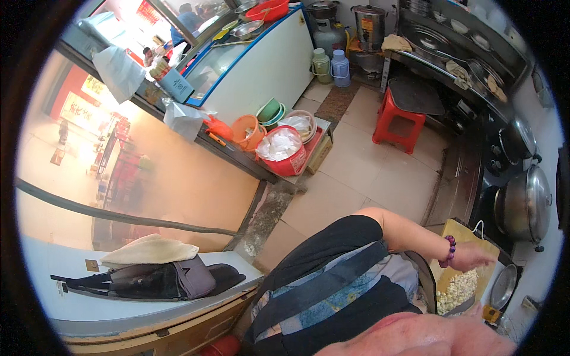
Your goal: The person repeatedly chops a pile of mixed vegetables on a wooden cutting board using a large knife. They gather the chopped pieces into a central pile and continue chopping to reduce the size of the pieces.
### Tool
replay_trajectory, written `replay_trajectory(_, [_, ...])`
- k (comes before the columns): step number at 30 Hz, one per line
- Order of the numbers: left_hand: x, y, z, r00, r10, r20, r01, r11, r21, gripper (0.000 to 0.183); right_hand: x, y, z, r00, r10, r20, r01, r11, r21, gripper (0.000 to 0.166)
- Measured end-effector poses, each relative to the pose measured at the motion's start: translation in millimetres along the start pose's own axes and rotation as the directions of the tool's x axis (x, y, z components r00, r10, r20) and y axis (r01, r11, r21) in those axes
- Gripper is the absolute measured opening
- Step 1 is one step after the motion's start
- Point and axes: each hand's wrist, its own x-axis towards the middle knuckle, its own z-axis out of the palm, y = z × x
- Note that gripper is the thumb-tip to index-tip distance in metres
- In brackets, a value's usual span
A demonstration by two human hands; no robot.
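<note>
My left hand [473, 257], with a dark beaded bracelet at the wrist, is over a wooden cutting board [455, 231]. Its fingers are extended and slightly blurred, and nothing shows in them. Beside it, a heap of pale yellow-white chopped food [458, 290] lies on the board. A grey flat edge, perhaps a blade, borders the heap's lower side. My right hand [477, 310] shows only in a small part near that edge; blurred skin close to the camera fills the bottom right, and what this hand holds is hidden.
A round metal lid or pan [504, 287] is beside the board. A lidded steel pot [523, 204] stands on the black stove. Behind are a red stool [398, 120], thermos flasks [340, 69], a white chest freezer [267, 66] and a red bucket [285, 160]. A bag [191, 278] lies on a ledge.
</note>
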Motion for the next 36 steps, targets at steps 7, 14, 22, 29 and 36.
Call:
replay_trajectory(7, [-109.4,-33.4,-29.5,0.988,0.082,0.130,-0.131,0.888,0.440,0.059,3.7,-7.9,33.6,0.976,0.219,0.010,-0.160,0.743,-0.649,0.047])
replay_trajectory(14, [-334.9,-85.2,-135.6,0.859,-0.494,-0.135,0.510,0.804,0.304,0.057,25.0,-134.9,27.1,0.967,0.253,-0.037,-0.253,0.924,-0.288,0.032])
replay_trajectory(22, [-662.0,10.3,-217.2,0.222,-0.818,-0.531,0.970,0.241,0.033,0.050,-4.7,-153.9,152.3,0.974,-0.226,0.022,0.225,0.951,-0.213,0.031])
replay_trajectory(29, [-681.1,54.9,-249.0,0.087,-0.801,-0.592,0.913,0.302,-0.275,0.041,-34.6,-174.3,165.8,0.994,-0.111,0.010,0.111,0.994,0.008,0.025])
replay_trajectory(36, [-640.6,6.4,-226.0,0.292,-0.855,-0.429,0.914,0.381,-0.136,0.039,-85.3,-153.9,122.9,0.976,0.020,-0.218,-0.021,1.000,-0.003,0.029])
